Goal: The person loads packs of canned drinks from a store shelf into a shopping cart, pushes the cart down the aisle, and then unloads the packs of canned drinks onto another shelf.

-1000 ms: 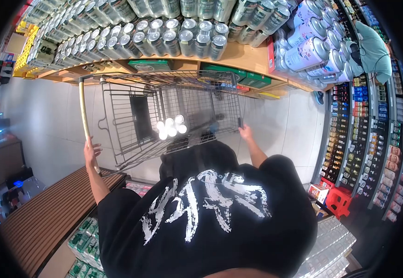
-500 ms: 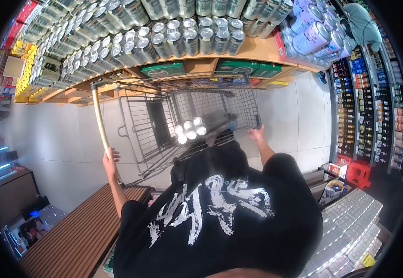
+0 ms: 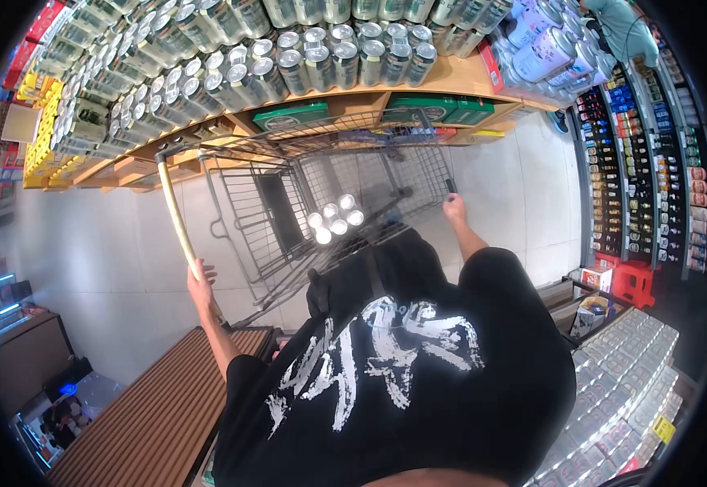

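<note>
A grey wire shopping cart (image 3: 275, 213) stands in front of me, its pale handle (image 3: 176, 213) on the left side. My left hand (image 3: 200, 280) is closed around the near part of that handle. At the cart's right end, my right hand (image 3: 454, 209) grips the dark corner of the basket, fingers curled and partly hidden. Several silver-topped cans (image 3: 335, 217) are grouped together inside the cart.
Beyond the cart, a wooden display shelf (image 3: 353, 99) carries rows of stacked cans (image 3: 318, 69) with green cartons (image 3: 291, 116) below. A slatted wooden counter (image 3: 158, 406) stands near left. Stacked can packs (image 3: 625, 381) and a red stool (image 3: 636, 282) are right. A person (image 3: 625, 32) stands far right.
My right hand has moved up and closed on the cart's corner. The cart's right end has swung away from me, towards the shelf. My left hand stays on the handle.
</note>
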Demonstrator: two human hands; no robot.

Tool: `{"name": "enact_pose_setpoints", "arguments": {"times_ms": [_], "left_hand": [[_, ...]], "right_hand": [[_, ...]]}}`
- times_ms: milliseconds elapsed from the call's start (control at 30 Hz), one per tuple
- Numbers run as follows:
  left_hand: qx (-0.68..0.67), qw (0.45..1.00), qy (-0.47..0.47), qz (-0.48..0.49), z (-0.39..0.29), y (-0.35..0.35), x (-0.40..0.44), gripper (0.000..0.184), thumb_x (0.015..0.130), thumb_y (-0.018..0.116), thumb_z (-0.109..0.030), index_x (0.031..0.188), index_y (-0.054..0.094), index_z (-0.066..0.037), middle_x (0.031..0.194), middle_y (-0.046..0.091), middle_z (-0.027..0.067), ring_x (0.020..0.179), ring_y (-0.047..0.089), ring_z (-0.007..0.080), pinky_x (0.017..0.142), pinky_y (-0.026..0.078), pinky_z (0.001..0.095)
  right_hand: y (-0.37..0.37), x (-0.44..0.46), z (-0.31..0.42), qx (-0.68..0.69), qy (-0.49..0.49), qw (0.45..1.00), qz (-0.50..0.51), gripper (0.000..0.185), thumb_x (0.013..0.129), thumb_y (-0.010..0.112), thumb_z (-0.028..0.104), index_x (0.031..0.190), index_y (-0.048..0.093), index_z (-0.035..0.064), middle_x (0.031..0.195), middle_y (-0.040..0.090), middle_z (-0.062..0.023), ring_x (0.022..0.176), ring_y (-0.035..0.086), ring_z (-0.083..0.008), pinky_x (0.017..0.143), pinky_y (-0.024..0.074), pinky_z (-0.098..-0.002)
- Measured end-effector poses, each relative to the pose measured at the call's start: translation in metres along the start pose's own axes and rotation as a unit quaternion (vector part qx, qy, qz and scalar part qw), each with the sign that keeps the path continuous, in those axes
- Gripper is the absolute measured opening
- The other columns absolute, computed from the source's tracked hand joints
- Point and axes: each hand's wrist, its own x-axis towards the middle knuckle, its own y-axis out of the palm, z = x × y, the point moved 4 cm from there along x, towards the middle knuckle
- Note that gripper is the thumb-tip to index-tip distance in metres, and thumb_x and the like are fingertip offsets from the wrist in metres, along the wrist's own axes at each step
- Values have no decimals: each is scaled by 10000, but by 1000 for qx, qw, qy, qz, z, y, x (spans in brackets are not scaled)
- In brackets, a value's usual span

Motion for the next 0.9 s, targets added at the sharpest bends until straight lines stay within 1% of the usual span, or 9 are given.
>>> {"name": "enact_pose_setpoints", "arguments": {"times_ms": [100, 167, 300, 400, 467, 533, 600, 767, 900], "left_hand": [[194, 978, 40, -59, -9, -7, 1, 479, 949, 471, -469, 1021, 599, -13, 757, 657, 109, 688, 639, 201, 648, 486, 347], [209, 974, 24, -87, -13, -6, 3, 492, 945, 460, -492, 1016, 599, -26, 746, 658, 112, 686, 642, 219, 662, 484, 365], [246, 964, -4, -99, -21, -6, 5, 508, 936, 441, -538, 1023, 593, -62, 759, 669, 94, 687, 639, 233, 686, 482, 380], [314, 938, -15, -145, -18, -3, 9, 528, 928, 421, -573, 1055, 578, -85, 792, 680, 95, 743, 650, 279, 722, 477, 405], [294, 946, -69, -114, -31, 2, 8, 531, 928, 407, -586, 1106, 562, -110, 885, 689, 113, 871, 648, 325, 777, 463, 436], [320, 937, -81, -117, -27, -4, 20, 538, 926, 406, -591, 1114, 562, -112, 931, 687, 132, 915, 644, 337, 789, 460, 440], [382, 910, -111, -118, -30, -1, 21, 557, 908, 437, -602, 1210, 505, -139, 1145, 609, 147, 1122, 538, 337, 864, 411, 531], [539, 794, -92, -267, -42, 35, 15, 629, 862, 587, -494, 1378, 377, -201, 1492, 270, 168, 1365, 238, 372, 970, 278, 643], [461, 826, 124, -300, -143, 141, -8, 595, 822, 665, -322, 1361, 432, -230, 1499, 217, 162, 1388, 176, 348, 1028, 208, 637]], "right_hand": [[-40, -5, 68, 47, -20, 999, 9, 226, 763, 611, 116, 973, 693, 103, 1116, 638, -163, 1123, 556, -319, 942, 449, -382], [-51, 16, 110, 157, -157, 971, -93, 195, 792, 629, 149, 971, 701, 121, 1093, 653, -149, 1085, 586, -287, 932, 447, -362], [-102, 66, 226, 401, -269, 871, -94, 322, 841, 670, 289, 1054, 670, 47, 1077, 676, -122, 1058, 610, -238, 924, 431, -317], [-168, 74, 309, 404, -158, 901, -16, 654, 819, 637, 525, 1237, 576, 25, 1239, 590, -177, 1171, 538, -289, 959, 420, -406], [-195, 76, 358, 480, -108, 850, 189, 1048, 724, 665, 638, 1483, 195, 89, 1546, 124, -177, 1371, 210, -434, 918, 306, -741], [-202, 93, 392, 513, -70, 777, 358, 1109, 701, 703, 625, 1496, 137, 98, 1551, 94, -167, 1392, 136, -435, 924, 282, -760], [-192, 122, 403, 467, -16, 827, 313, 1105, 691, 748, 572, 1494, 152, 100, 1550, 100, -162, 1394, 127, -436, 935, 284, -757], [-185, 137, 397, 469, 6, 802, 370, 1044, 681, 810, 448, 1479, 207, 152, 1536, 123, -156, 1380, 137, -440, 937, 386, -686], [-175, 149, 392, 489, 11, 789, 370, 997, 691, 803, 417, 1453, 228, 132, 1504, 208, -182, 1344, 211, -475, 915, 349, -731]]}}
